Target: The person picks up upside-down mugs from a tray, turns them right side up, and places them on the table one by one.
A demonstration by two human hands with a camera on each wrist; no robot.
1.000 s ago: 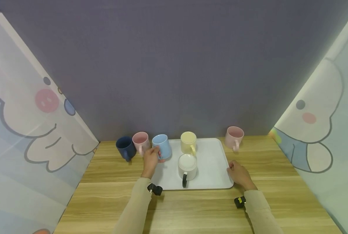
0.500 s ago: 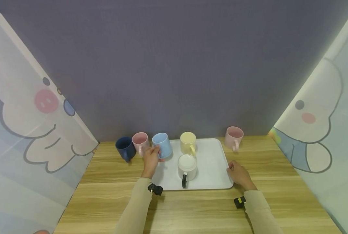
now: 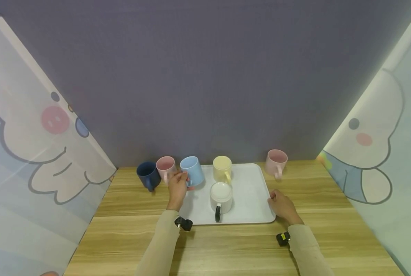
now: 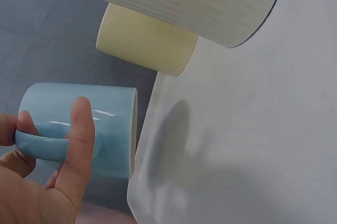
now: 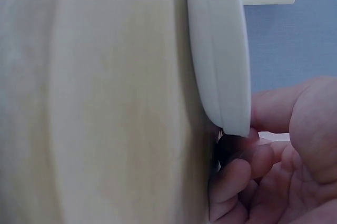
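Observation:
A light blue mug (image 3: 194, 173) is held by its handle in my left hand (image 3: 176, 190), over the back left corner of the white tray (image 3: 248, 195). In the left wrist view the mug (image 4: 113, 108) hangs above the tray, fingers hooked through its handle and index finger (image 4: 81, 129) extended along its side. A yellow mug (image 3: 222, 170) and a white mug (image 3: 221, 201) with a black-and-white handle stand upside down on the tray. My right hand (image 3: 283, 206) pinches the tray's right edge, thumb above and curled fingers below in the right wrist view.
Left of the tray stand a dark blue mug (image 3: 149, 174) and a pink mug (image 3: 166, 165), both upright on the wooden table (image 3: 226, 249). Another pink mug (image 3: 276, 161) stands beyond the tray's back right corner. A grey wall (image 3: 205, 76) rises behind.
The light blue mug has shifted slightly up and to the right in the head view and tilts a little more. My right hand and the tray have stayed in place.

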